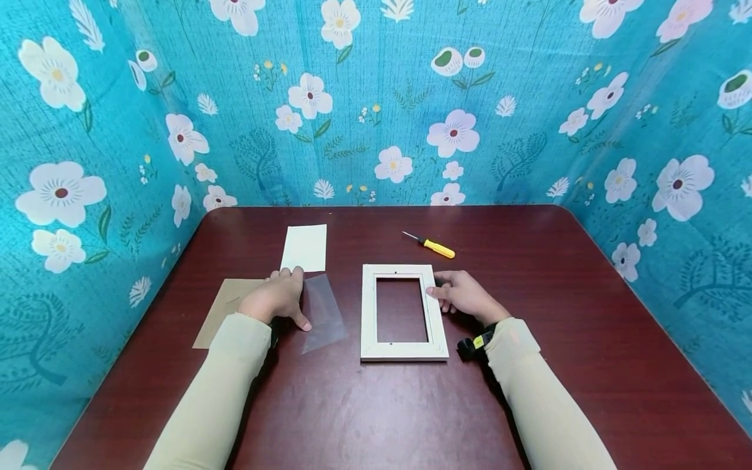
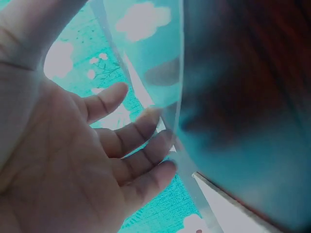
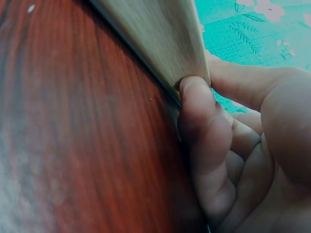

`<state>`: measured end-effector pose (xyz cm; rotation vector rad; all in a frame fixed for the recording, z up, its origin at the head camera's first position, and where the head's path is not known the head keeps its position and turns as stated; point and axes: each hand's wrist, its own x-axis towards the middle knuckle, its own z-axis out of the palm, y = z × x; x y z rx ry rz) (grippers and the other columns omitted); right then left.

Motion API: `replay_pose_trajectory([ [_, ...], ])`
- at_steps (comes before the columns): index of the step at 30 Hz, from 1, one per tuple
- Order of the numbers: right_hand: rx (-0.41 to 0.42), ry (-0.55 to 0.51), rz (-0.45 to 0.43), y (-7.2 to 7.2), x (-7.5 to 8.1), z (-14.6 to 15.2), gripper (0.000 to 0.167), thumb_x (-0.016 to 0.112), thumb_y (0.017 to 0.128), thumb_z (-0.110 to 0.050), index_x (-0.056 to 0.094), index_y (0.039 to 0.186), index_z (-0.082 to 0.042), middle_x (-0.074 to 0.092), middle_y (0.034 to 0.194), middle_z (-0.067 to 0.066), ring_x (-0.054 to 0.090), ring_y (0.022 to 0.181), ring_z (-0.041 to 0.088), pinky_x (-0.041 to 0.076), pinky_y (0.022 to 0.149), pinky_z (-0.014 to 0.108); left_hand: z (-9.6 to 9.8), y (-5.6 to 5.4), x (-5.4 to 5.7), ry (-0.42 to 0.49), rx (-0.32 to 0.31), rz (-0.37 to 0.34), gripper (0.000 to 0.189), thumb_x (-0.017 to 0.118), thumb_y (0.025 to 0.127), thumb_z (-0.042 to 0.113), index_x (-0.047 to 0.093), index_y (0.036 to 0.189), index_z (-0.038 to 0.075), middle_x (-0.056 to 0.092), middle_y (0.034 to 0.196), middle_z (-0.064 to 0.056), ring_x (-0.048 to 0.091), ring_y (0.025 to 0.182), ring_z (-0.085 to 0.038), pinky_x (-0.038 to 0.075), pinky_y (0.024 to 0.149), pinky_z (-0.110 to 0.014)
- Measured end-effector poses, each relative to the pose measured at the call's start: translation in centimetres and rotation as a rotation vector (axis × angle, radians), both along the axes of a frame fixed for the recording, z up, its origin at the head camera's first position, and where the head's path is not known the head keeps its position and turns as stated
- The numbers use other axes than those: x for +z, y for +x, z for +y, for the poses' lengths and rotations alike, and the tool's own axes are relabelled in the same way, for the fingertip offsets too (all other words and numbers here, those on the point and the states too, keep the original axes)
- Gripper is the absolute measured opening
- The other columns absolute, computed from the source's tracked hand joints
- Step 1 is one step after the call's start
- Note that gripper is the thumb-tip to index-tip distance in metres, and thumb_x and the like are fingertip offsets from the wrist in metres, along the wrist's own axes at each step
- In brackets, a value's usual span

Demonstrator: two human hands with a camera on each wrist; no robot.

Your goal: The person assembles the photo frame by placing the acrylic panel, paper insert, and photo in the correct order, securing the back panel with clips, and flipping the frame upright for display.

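A white rectangular picture frame [image 1: 369, 313] lies in the middle of the table with its centre opening showing bare wood. My right hand [image 1: 467, 297] grips its right side, thumb over the top face and index finger against the outer edge [image 3: 160, 43]. To the left, my left hand [image 1: 276, 297] reaches over a clear plastic sheet [image 1: 323, 313], thumb spread at the sheet's left side. In the left wrist view the loosely bent fingers [image 2: 146, 141] come right at the edge of the transparent sheet [image 2: 160, 48], with the thumb well apart from them.
A brown backing board [image 1: 217, 320] lies partly under the left forearm. Beyond the left hand is a white paper card [image 1: 305, 248]. A yellow-handled screwdriver [image 1: 437, 248] rests behind the frame. Floral blue cloth [image 1: 364, 130] surrounds the dark red table [image 1: 399, 411].
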<state>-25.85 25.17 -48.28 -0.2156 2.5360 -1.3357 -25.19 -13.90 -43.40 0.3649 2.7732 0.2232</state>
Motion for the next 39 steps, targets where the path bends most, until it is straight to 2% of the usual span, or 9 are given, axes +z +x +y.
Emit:
replay_pose_trajectory([
  [5, 0.001, -0.006, -0.015, -0.11, 0.03, 0.14, 0.065, 0.070, 0.091, -0.030, 0.045, 0.141, 0.005, 0.060, 0.067, 0.008, 0.059, 0.059, 0.023, 0.052, 0.055, 0.037, 0.03, 0.34, 0.03, 0.042, 0.013, 0.022, 0.134, 0.096, 0.049, 0.046, 0.021, 0.150, 0.000, 0.037, 0.132, -0.027, 0.036, 0.116, -0.042, 0.038, 0.096, -0.052],
  [8, -0.006, -0.013, -0.026, -0.14, 0.00, 0.11, 0.067, 0.071, 0.091, -0.030, 0.045, 0.141, 0.005, 0.060, 0.068, 0.009, 0.059, 0.059, 0.023, 0.052, 0.055, 0.037, -0.10, 0.43, -0.09, 0.090, 0.017, 0.040, 0.140, 0.097, 0.050, 0.042, 0.013, 0.155, 0.004, 0.029, 0.139, -0.028, 0.032, 0.120, -0.042, 0.042, 0.093, -0.052],
  [13, -0.011, -0.015, -0.026, 0.08, 0.05, 0.01, 0.066, 0.071, 0.091, -0.030, 0.045, 0.141, 0.004, 0.061, 0.068, 0.009, 0.059, 0.060, 0.023, 0.052, 0.055, 0.037, -0.40, 0.41, 0.07, 0.181, -0.003, 0.071, 0.129, 0.096, 0.053, 0.034, 0.020, 0.153, 0.004, 0.022, 0.141, -0.027, 0.030, 0.123, -0.043, 0.043, 0.090, -0.054],
  [19, -0.005, -0.005, -0.017, 0.07, 0.11, 0.02, 0.065, 0.070, 0.091, -0.030, 0.045, 0.141, 0.003, 0.061, 0.068, 0.009, 0.059, 0.060, 0.023, 0.051, 0.055, 0.037, -0.60, 0.09, 0.62, 0.296, 0.014, 0.101, 0.102, 0.084, 0.068, 0.015, 0.025, 0.150, 0.001, 0.020, 0.143, -0.026, 0.029, 0.125, -0.043, 0.041, 0.092, -0.055],
  [26, -0.009, -0.001, -0.028, -0.04, 0.04, 0.13, 0.067, 0.070, 0.092, -0.031, 0.043, 0.142, 0.004, 0.061, 0.068, 0.009, 0.059, 0.060, 0.023, 0.051, 0.055, 0.037, -0.55, -0.16, 0.66, 0.572, 0.173, 0.159, 0.095, 0.076, 0.070, 0.002, 0.027, 0.151, 0.009, 0.008, 0.148, -0.022, 0.051, 0.109, -0.035, 0.050, 0.074, -0.041],
  [30, -0.013, -0.002, -0.023, -0.08, -0.07, 0.15, 0.067, 0.070, 0.091, -0.031, 0.044, 0.142, 0.003, 0.061, 0.068, 0.009, 0.059, 0.060, 0.023, 0.051, 0.055, 0.037, -0.56, -0.29, 0.54, 0.736, 0.284, 0.122, 0.097, 0.075, 0.073, -0.005, 0.023, 0.153, 0.011, 0.002, 0.153, -0.020, 0.052, 0.116, -0.035, 0.053, 0.074, -0.037],
  [35, -0.008, -0.001, -0.017, -0.08, -0.10, 0.17, 0.065, 0.070, 0.092, -0.031, 0.045, 0.142, 0.003, 0.061, 0.068, 0.009, 0.059, 0.060, 0.023, 0.052, 0.055, 0.037, -0.65, -0.31, 0.63, 0.895, 0.409, 0.084, 0.099, 0.070, 0.080, -0.008, 0.008, 0.156, 0.006, -0.003, 0.158, -0.018, 0.058, 0.116, -0.032, 0.055, 0.079, -0.034],
  [37, -0.010, -0.003, -0.017, -0.10, -0.14, 0.15, 0.065, 0.070, 0.092, -0.030, 0.045, 0.142, 0.003, 0.061, 0.068, 0.009, 0.059, 0.060, 0.023, 0.052, 0.055, 0.037, -0.69, -0.20, 0.69, 0.933, 0.448, 0.109, 0.093, 0.069, 0.083, -0.006, 0.010, 0.155, 0.001, -0.002, 0.160, -0.016, 0.057, 0.118, -0.031, 0.053, 0.082, -0.034],
  [39, -0.009, -0.007, -0.019, -0.10, -0.21, 0.13, 0.065, 0.070, 0.092, -0.030, 0.045, 0.142, 0.003, 0.062, 0.068, 0.009, 0.059, 0.060, 0.023, 0.052, 0.055, 0.037, -0.82, -0.07, 0.66, 0.934, 0.480, 0.165, 0.079, 0.071, 0.085, -0.001, 0.026, 0.151, -0.004, 0.002, 0.161, -0.014, 0.057, 0.119, -0.030, 0.051, 0.087, -0.036],
])
